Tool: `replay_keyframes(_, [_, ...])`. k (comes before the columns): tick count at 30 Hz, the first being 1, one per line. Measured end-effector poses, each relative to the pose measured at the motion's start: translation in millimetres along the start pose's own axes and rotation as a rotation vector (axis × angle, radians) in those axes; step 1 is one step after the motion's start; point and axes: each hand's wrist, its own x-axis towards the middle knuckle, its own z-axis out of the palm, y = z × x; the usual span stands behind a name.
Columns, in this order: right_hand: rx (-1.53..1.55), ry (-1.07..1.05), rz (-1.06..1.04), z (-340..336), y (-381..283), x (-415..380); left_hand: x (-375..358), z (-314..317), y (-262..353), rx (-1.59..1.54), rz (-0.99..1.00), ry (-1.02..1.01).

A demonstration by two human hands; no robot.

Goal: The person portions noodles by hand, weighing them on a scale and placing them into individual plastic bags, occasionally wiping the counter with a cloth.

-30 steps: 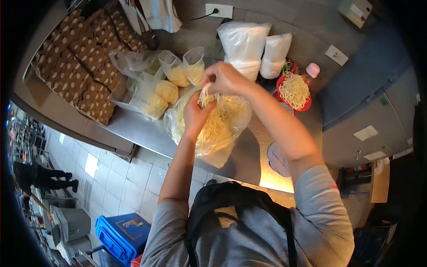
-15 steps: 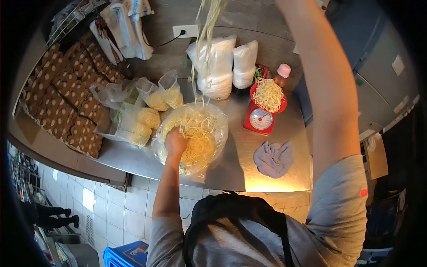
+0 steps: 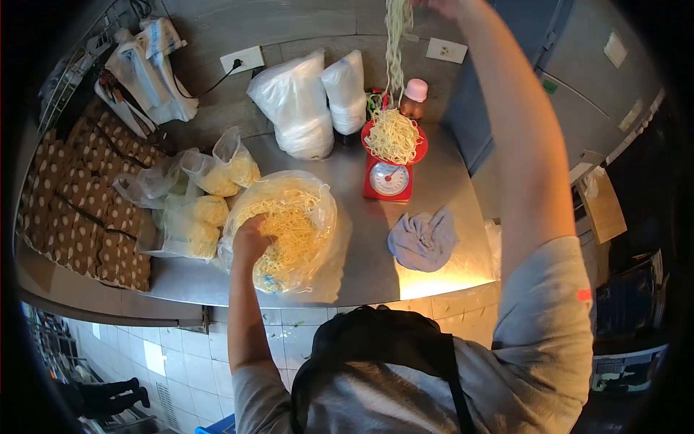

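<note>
My right hand (image 3: 444, 7) is raised at the top edge, closed on a long bunch of noodles (image 3: 395, 50). The strands hang down to the noodle heap (image 3: 392, 136) in the red pan (image 3: 422, 150) of a kitchen scale (image 3: 388, 181). The top of the bunch is cut off by the frame. My left hand (image 3: 251, 240) rests on the loose noodles (image 3: 293, 228) in a large open clear plastic bag (image 3: 327, 210). Its fingers look apart, with the tips partly hidden.
Small bags of noodles (image 3: 210, 177) stand left of the large bag. Egg trays (image 3: 79, 210) fill the left end. Packed white plastic bags (image 3: 300, 108) and a pink-capped jar (image 3: 414, 98) stand at the back. A bluish cloth (image 3: 423, 240) lies on the metal table (image 3: 361, 267) near its front.
My right hand has carried the hanging noodles from above the large bag over to the scale's pan. My left hand stays at the bag, its fingers now more visible. The view has shifted.
</note>
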Motion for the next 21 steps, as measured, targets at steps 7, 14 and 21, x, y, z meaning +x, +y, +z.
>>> replay_keyframes(7, [-0.622, -0.16, 0.353, 42, 171, -95, -5, -32, 38, 0.132, 0.053, -0.109])
replay_keyframes(14, [-0.931, -0.403, 0.113, 35, 174, -102, 6, -14, 49, 0.506, 0.305, 0.287])
replay_keyframes(21, [-0.789, -0.286, 0.037, 18, 129, -122, 42, -9, 25, 0.667, 0.468, 0.091])
